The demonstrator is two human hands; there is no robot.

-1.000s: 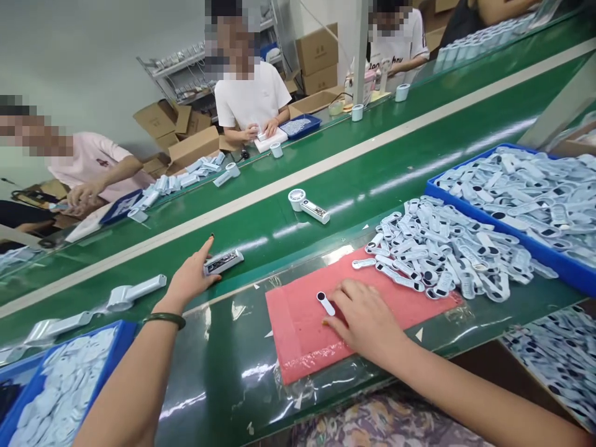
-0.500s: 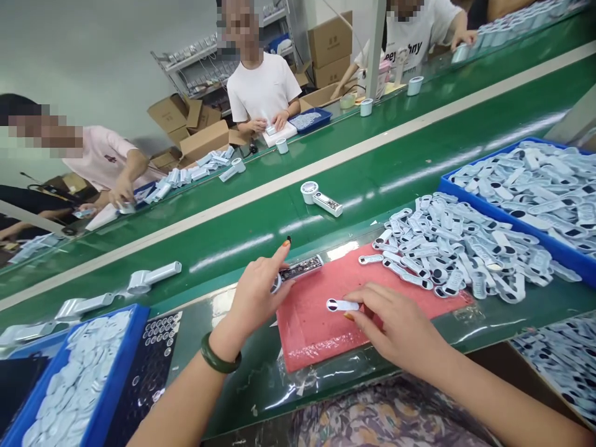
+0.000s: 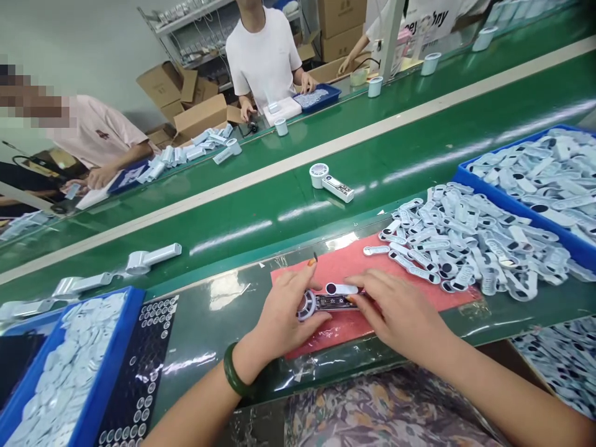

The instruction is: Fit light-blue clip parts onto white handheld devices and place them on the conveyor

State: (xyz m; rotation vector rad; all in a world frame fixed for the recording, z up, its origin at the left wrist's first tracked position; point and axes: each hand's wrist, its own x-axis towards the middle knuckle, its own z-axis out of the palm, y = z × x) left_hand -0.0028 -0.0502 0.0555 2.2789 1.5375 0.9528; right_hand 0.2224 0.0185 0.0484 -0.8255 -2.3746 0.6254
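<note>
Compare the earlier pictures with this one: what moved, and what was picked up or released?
The left hand carried the fan part from the green belt onto the red mat and holds it there. The right hand slid the small white cover left, up against the part, and now touches both. The pile of covers and the blue trays stayed put.

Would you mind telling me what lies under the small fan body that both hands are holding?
The fan body lies on the red mat, which rests on the green bench. The left hand and right hand cover part of the mat.
</note>
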